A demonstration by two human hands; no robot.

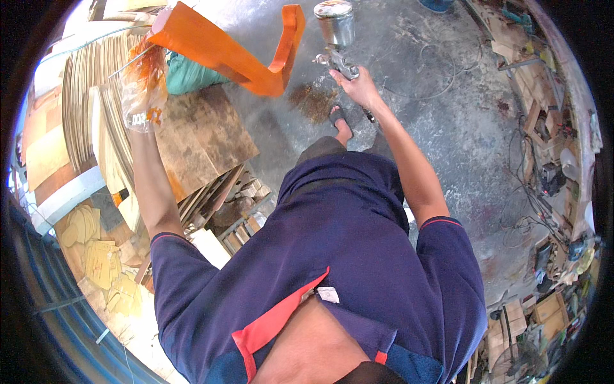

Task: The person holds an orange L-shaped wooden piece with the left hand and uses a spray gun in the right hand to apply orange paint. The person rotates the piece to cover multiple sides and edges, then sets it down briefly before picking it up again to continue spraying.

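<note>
Right grip (359, 88) wrapped round spray gun (339, 63), metal cup (336, 27) beyond; likely top-heavy, best held below cup. Left grip (143, 69), in plastic bag (144, 105), beside end of orange bent panel (224, 54), closure unclear; panel probably light, stiff, tacky: hold by end.

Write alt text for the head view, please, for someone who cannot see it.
The right hand grips a spray gun with a silver cup, while the left hand, inside an orange-stained plastic bag, is at one end of an angular orange piece. Stacked wooden sheets are at left, beside a grey floor.
</note>
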